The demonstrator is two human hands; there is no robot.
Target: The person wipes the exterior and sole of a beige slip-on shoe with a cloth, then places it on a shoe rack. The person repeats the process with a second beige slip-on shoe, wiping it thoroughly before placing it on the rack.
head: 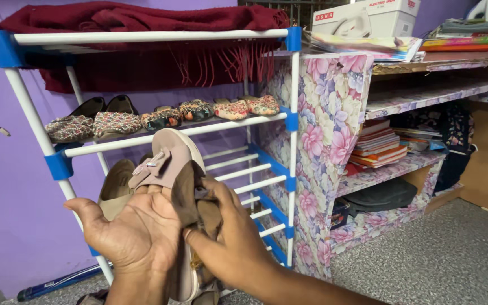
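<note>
My left hand [136, 231] is open, palm up, cradling a beige sandal [168, 164] from below; the sandal stands nearly upright, toe end up, a small bow on its strap. My right hand [230, 243] is closed on a brown cloth [190, 195], pressing it against the sandal's footbed. The two hands sit close together, touching along the sandal's edge. A second beige sandal [117, 186] lies just behind, partly hidden by my left hand, on a lower level of the shoe rack [289, 121].

The rack is white tubing with blue corner joints, set against a purple wall [7, 203]. On its middle shelf: a row of patterned flat shoes [165, 117], side by side, with a dark pair behind them at the left. Over the top rail hangs a dark red fringed blanket [142, 22].

Right of the rack, touching it, a floral-covered shelf unit [329, 113]. Stacked books [379, 147] in one compartment, a dark flat bag [382, 195] in the one below. On top: magazines, more books, a white box [368, 17]. Floor is grey speckled [436, 254].
</note>
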